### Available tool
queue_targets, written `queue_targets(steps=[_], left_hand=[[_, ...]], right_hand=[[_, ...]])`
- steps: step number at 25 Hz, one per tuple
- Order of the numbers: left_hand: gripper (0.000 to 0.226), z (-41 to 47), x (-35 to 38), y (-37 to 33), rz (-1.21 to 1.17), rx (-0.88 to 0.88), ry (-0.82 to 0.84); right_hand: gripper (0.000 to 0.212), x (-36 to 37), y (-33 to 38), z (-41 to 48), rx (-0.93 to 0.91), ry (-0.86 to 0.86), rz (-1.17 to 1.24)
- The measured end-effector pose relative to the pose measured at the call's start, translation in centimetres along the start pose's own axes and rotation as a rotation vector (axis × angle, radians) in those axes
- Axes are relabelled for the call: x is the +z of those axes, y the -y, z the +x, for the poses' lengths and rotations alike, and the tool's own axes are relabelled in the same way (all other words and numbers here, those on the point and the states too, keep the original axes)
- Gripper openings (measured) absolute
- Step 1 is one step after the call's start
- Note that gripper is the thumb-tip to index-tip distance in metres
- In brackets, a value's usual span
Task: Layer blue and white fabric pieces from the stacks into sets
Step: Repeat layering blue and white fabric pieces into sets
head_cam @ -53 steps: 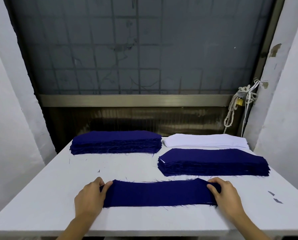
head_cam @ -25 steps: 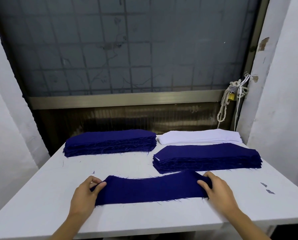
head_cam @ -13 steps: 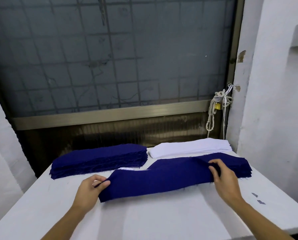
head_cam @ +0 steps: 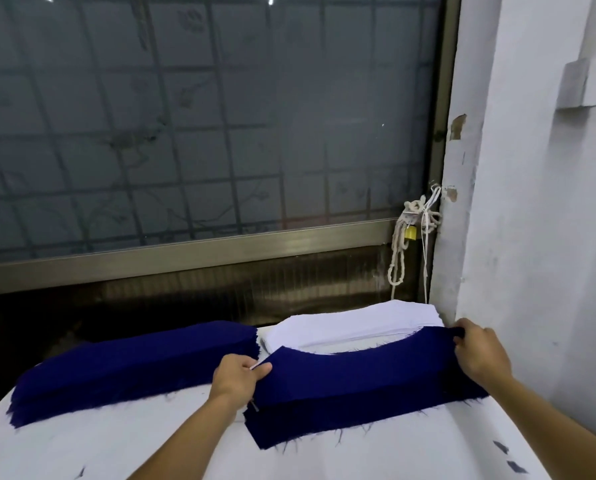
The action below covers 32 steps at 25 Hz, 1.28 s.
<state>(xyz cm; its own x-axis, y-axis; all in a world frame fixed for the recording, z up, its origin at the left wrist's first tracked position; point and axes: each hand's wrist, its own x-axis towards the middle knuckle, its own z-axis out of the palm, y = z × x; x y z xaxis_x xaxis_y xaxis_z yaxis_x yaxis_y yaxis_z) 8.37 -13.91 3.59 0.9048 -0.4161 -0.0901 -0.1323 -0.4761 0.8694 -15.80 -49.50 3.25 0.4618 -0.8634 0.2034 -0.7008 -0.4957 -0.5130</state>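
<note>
1. At the far right of the worktop (head_cam: 116,445), I have one blue piece (head_cam: 358,372) stretched between both hands. It hangs over the near blue stack (head_cam: 324,427), and its far edge crosses in front of the white stack (head_cam: 352,323).
2. My left hand (head_cam: 241,375) has its fingers pinched together on the piece's left end. My right hand (head_cam: 480,351) has its fingers curled over the right end, close to the wall (head_cam: 532,237).
3. Something small and white shows at my left fingertips; I cannot tell what it is.
4. The left blue stack (head_cam: 133,362) lies apart from both hands.
5. My main worry is a skewed landing. The two ends are held at different heights and the far edge dips in the middle, so the piece could come down creased or off-square.
6. Frayed threads line the stack's edges — a sideways drag might catch them and shift the top layers.
7. The right end is nearly against the wall, so overreaching there may bunch the cloth.
</note>
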Motion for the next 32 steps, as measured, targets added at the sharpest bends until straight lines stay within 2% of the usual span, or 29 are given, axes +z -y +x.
queue_targets(steps=[3, 6, 9, 14, 16, 20, 23, 28, 32], left_hand=[[0.034, 1.0, 1.0, 0.5, 0.158, -0.033, 0.036], [0.034, 1.4, 1.2, 0.8, 0.273, -0.033, 0.055], [0.038, 1.5, 1.2, 1.2, 0.417, 0.005, 0.035], [0.034, 1.0, 0.3, 1.5, 0.58, -0.004, 0.065], [0.029, 1.3, -0.8, 1.4, 0.604, 0.03, 0.028], [0.025, 2.0, -4.1, 0.7, 0.63, 0.099, -0.106], [0.02, 3.1, -7.5, 0.9, 0.579, 0.135, -0.18], [0.014, 5.7, -13.3, 2.5, 0.524, 0.208, -0.162], [0.016, 8.8, -17.0, 4.5, 0.584, 0.169, -0.154]], right_hand=[[0.028, 0.8, -1.0, 0.2, 0.006, 0.038, -0.081], [0.031, 1.3, -1.3, 0.0, -0.032, 0.041, -0.155], [0.037, 1.6, -1.2, -0.6, -0.099, 0.061, -0.35], [0.054, 1.8, -0.1, -1.4, -0.179, -0.061, -0.586], [0.049, 2.1, 1.8, -1.5, -0.245, -0.067, -0.514], [0.029, 3.9, 8.0, -1.9, -0.357, -0.046, -0.173], [0.02, 6.4, 13.9, -2.8, -0.373, 0.026, 0.056], [0.022, 11.2, 22.5, -4.0, -0.385, 0.196, 0.158], [0.021, 14.9, 27.9, -4.8, -0.451, 0.289, 0.188]])
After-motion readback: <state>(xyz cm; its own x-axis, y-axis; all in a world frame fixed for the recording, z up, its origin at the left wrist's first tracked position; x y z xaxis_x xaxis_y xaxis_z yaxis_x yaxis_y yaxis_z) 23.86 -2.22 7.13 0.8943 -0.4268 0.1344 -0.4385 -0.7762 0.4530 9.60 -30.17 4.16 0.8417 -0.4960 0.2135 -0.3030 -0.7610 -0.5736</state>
